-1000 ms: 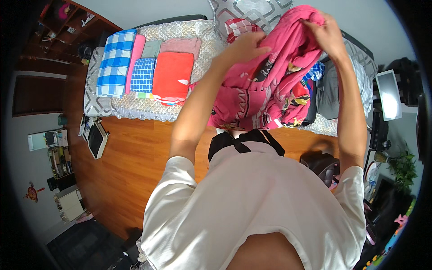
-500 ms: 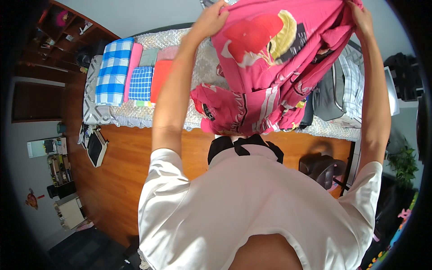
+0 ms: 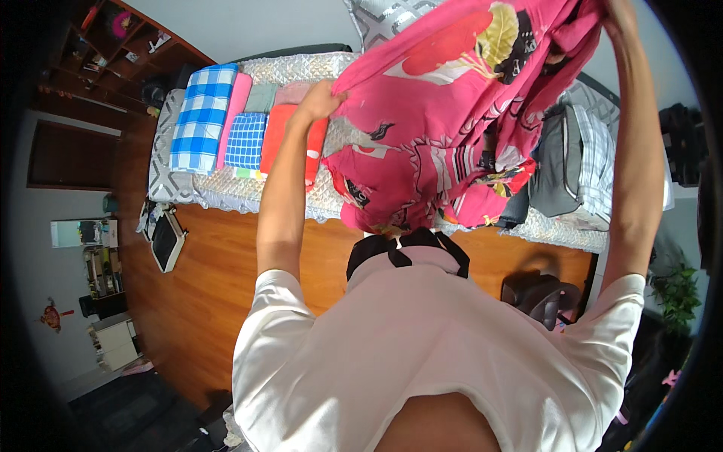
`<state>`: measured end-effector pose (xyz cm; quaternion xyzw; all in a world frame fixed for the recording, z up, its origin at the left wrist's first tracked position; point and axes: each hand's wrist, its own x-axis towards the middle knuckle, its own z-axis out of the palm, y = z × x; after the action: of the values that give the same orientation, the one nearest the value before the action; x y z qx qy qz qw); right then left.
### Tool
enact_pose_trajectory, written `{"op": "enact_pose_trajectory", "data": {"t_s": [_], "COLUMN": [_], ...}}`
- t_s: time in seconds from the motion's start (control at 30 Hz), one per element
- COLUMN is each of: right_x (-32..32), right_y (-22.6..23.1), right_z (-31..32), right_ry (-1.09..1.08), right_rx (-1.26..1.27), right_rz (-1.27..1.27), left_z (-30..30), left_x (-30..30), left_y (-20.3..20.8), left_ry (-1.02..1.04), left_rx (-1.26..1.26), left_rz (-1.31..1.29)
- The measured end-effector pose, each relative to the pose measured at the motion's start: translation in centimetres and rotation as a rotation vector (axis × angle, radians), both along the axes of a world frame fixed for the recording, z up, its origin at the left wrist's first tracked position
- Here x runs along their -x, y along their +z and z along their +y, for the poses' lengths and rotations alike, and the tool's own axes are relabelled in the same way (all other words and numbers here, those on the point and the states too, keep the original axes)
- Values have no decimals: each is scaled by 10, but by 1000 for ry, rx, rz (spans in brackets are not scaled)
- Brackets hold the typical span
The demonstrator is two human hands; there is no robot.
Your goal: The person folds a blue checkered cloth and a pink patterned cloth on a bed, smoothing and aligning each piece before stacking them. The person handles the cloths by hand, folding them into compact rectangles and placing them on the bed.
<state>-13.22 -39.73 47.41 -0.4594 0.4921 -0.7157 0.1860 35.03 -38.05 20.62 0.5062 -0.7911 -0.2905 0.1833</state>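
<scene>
A large pink printed cloth [image 3: 444,98], patterned with red, white, yellow and black, hangs stretched between my hands. My left hand [image 3: 324,101] is closed on its left edge, above the folded pile. At the top right, my right hand [image 3: 619,16] is raised higher and grips a bunched corner; its fingers are partly cut off by the picture's edge. The cloth's lower part lies crumpled on the bed [image 3: 248,192] just in front of my body.
Left on the bed are a folded blue-and-white checked cloth [image 3: 203,117], a pink one [image 3: 233,113], a small blue checked one [image 3: 247,141] and a red one [image 3: 282,139]. A grey bag [image 3: 556,162] lies right. A dark brown chair [image 3: 538,294] stands on the wooden floor.
My left hand has come down and toward me, pulling its edge of the cloth lower. My right hand has risen slightly toward the top edge. The cloth is now slanted.
</scene>
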Motion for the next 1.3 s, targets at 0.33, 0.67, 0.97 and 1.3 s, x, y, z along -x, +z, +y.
{"op": "enact_pose_trajectory", "data": {"t_s": [0.33,0.67,0.97,1.3], "right_x": [-72,-119,-87,-62], "right_y": [-177,-177,-122,-117], "right_z": [75,105,116,110], "right_ry": [482,833,520,175], "right_rx": [-405,-452,-366,-207], "right_rz": [683,761,702,1047], "left_z": [41,66,80,65], "left_x": [55,92,76,43], "left_y": [66,42,-7,139], "left_ry": [-83,-163,155,-144], "left_rx": [327,89,310,129], "left_rz": [253,11,325,310]}}
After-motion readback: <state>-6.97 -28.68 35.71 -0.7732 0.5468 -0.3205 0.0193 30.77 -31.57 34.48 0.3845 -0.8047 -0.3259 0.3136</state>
